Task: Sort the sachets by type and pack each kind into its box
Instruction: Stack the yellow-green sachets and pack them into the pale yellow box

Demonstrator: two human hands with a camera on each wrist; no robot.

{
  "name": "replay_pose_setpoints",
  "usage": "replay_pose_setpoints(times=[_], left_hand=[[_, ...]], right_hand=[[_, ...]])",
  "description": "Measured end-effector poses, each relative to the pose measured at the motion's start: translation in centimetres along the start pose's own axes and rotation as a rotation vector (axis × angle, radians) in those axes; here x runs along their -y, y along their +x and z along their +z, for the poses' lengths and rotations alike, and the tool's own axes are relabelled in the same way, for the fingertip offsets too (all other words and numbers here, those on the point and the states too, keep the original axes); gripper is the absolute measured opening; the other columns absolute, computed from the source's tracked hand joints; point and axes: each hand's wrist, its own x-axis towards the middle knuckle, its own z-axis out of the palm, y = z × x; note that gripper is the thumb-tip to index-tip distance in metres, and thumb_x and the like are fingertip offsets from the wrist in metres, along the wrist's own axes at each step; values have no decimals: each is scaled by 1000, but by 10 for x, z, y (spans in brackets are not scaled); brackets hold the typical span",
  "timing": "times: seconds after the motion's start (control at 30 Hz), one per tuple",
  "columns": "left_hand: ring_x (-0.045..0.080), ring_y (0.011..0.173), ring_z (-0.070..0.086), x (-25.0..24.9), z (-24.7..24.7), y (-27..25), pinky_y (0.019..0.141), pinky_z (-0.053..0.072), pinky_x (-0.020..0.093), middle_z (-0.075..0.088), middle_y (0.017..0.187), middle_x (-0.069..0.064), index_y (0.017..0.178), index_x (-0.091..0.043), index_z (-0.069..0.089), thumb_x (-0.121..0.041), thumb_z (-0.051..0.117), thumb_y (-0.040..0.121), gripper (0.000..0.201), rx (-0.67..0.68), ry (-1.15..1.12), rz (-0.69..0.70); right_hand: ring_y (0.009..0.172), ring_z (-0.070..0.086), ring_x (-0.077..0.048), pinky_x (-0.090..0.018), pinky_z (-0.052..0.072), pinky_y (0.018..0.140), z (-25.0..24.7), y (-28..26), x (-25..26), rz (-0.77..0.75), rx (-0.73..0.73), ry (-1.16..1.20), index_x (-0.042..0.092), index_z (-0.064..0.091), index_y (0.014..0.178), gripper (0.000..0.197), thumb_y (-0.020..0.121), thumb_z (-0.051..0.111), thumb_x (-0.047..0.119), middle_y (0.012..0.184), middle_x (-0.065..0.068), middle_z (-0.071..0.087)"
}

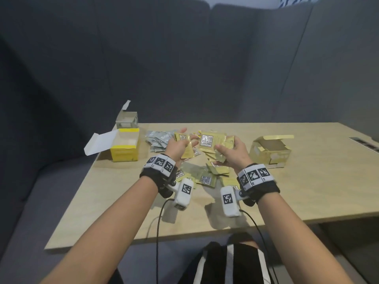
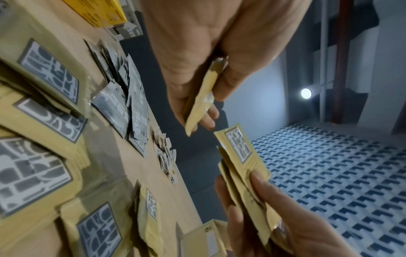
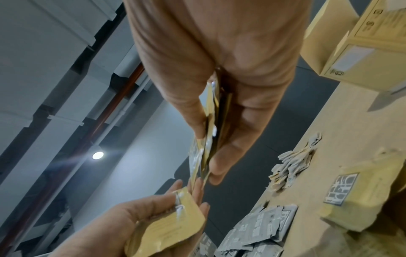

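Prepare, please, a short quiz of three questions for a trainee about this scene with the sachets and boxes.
1. True or false: both hands hold yellow sachets above the table.
2. Which box stands at the person's right side?
A. the bright yellow box
B. the pale yellow box
C. the small grey box
3. Fill in the blank: the pile of grey sachets lies between the bright yellow box and the ____ hand.

Key
1. True: the left hand grips a few yellow sachets, and the right hand grips a larger stack.
2. B.
3. left.
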Motion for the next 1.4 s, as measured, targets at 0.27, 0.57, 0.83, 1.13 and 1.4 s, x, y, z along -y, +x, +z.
replay_pose_setpoints(times=[0.27,0.57,0.83,1.13,1.4], left_hand=[[21,77,64,7,2,1,62,51,33,67,99,8,115,-22,57,-23,41,101,21,80,-49,24],[28,103,65,9,12,0,75,55,40,68,112,12,120,-12,58,-34,75,78,50,168,44,24],[22,85,70,0,3,20,73,58,39,71,100,11,114,-24,59,-12,53,95,23,45,-102,128],[33,115,56,-8,-4,66,102,43,54,64,123,5,107,-16,65,7,37,79,46,-133,-25,220],[34,91,63,-24,11,106,70,54,42,67,108,18,98,-16,71,9,34,77,49,-48,-54,151]], right_hand=[[91,67,-28,-33,59,58,-2,-13,0,-21,73,-2,9,51,111,27,88,64,7,109,-13,64],[95,65,-28,-29,55,54,6,4,0,-35,114,-149,11,52,120,64,69,81,36,118,-13,62],[103,62,-26,-29,56,59,8,40,-1,16,164,-116,14,40,137,79,73,79,38,134,-14,51],[93,66,-26,-37,56,68,18,84,13,-81,217,-105,14,56,102,23,86,67,28,108,-11,67],[85,67,-25,-37,54,71,30,134,29,-57,260,47,5,56,113,20,94,55,12,106,-18,67]])
